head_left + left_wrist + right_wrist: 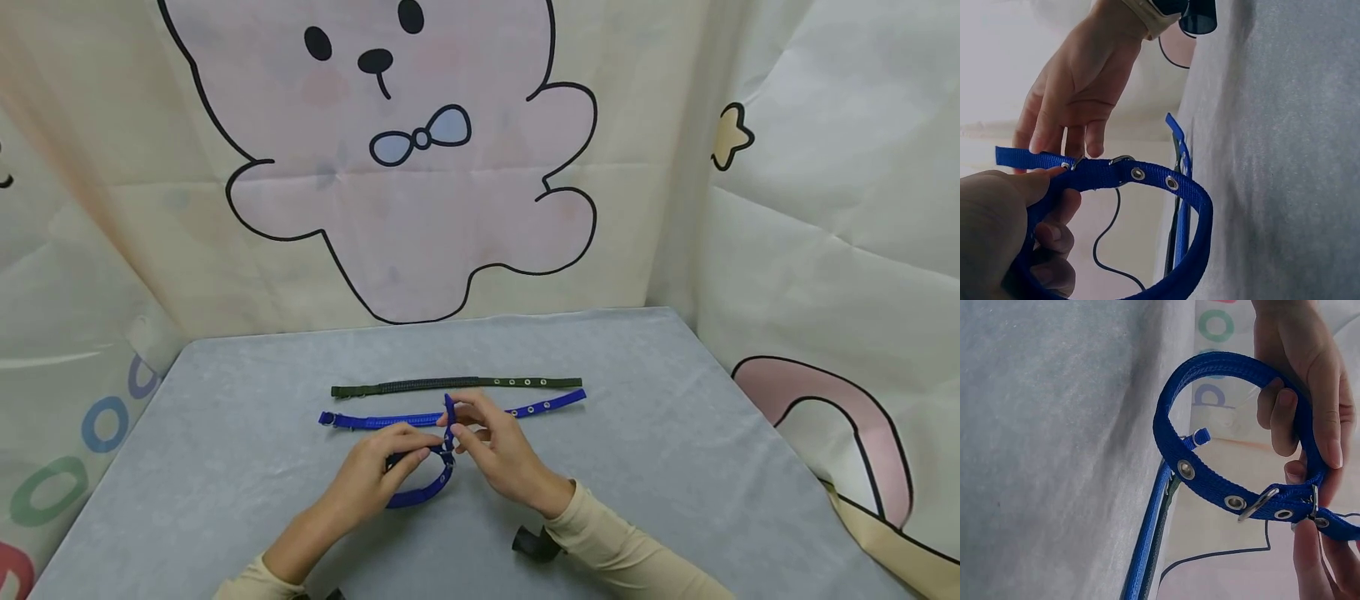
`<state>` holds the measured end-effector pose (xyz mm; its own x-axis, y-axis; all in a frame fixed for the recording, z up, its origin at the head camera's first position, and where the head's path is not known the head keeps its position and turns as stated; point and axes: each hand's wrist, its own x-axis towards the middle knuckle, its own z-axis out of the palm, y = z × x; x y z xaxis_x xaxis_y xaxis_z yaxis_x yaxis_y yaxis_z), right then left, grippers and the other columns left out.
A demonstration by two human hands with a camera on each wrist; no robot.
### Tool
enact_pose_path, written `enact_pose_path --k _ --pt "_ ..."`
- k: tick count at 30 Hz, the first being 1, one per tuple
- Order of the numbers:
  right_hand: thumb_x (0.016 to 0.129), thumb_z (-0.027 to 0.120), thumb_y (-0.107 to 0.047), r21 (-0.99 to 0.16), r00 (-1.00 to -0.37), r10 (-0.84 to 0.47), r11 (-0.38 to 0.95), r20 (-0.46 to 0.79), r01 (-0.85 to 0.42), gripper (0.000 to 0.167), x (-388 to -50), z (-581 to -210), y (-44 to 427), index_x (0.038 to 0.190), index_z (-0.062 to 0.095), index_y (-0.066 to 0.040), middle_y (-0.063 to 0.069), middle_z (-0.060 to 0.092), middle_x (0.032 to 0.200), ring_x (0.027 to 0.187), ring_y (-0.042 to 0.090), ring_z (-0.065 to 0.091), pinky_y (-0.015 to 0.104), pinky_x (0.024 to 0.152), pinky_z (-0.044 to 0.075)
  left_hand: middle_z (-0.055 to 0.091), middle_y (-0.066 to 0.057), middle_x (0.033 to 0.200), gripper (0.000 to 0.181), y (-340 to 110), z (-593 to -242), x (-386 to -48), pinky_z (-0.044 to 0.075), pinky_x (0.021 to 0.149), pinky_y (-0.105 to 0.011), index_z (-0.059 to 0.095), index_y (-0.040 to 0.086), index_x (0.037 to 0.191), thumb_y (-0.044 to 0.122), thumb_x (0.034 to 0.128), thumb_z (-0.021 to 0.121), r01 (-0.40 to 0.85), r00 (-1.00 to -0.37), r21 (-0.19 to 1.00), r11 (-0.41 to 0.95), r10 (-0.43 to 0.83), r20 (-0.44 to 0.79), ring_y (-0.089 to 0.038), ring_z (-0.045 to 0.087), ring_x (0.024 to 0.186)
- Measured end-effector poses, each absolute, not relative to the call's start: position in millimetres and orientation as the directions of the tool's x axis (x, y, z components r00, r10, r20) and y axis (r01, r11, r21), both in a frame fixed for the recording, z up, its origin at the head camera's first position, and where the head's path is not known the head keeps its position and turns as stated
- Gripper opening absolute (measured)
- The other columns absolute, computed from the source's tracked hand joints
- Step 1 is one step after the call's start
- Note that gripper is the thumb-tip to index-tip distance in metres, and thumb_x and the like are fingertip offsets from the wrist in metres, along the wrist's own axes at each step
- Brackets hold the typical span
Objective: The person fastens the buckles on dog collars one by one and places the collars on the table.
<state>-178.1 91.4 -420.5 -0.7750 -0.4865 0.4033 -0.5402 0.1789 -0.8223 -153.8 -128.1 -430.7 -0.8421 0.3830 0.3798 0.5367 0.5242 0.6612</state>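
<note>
A blue dog collar [420,498] is bent into an upright loop above the table, with its tail through the metal buckle [1315,501]. My left hand [367,475] grips the loop beside the buckle, thumb on one side and curled fingers inside. My right hand [506,454] pinches the tail end past the buckle; in the left wrist view its fingers lie on both sides of the strap [1016,157]. Metal eyelets [1235,502] and a D-ring [1259,505] show along the band. In the right wrist view only fingertips of my right hand [1313,565] appear.
Behind my hands a second blue collar [397,421] lies stretched out, partly covered by the right hand. Farther back, a dark green collar [427,385] lies roughly parallel. A grey cloth covers the table [225,467]; printed curtains [637,50] stand around it.
</note>
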Motion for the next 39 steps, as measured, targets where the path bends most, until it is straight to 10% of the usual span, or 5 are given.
enact_pose_path --k 28,39 --pt "0.098 0.065 -0.009 -0.701 -0.753 -0.535 0.362 0.383 -0.615 0.031 -180.3 -422.0 92.2 0.129 0.064 -0.010 0.006 0.072 0.117 0.102 0.018 0.068 0.023 0.078 0.056 0.073 0.000 0.122 0.030 -126.9 -428.0 -155.2 0.055 0.096 -0.034 0.070 0.016 0.124 0.010 0.0951 0.070 0.362 -0.921 0.811 0.460 0.311 0.234 -0.020 0.069 0.116" --pt "0.099 0.064 -0.009 -0.680 -0.745 -0.540 0.376 0.392 -0.630 0.022 -181.9 -426.2 90.3 0.121 0.060 -0.011 0.005 0.071 0.111 0.100 0.018 0.068 0.024 0.078 0.057 0.077 -0.013 0.098 0.034 -131.6 -426.8 -159.7 0.052 0.059 -0.024 0.071 0.002 0.119 0.022 0.0930 0.075 0.247 -0.948 0.900 0.358 0.284 0.147 -0.013 0.067 0.069"
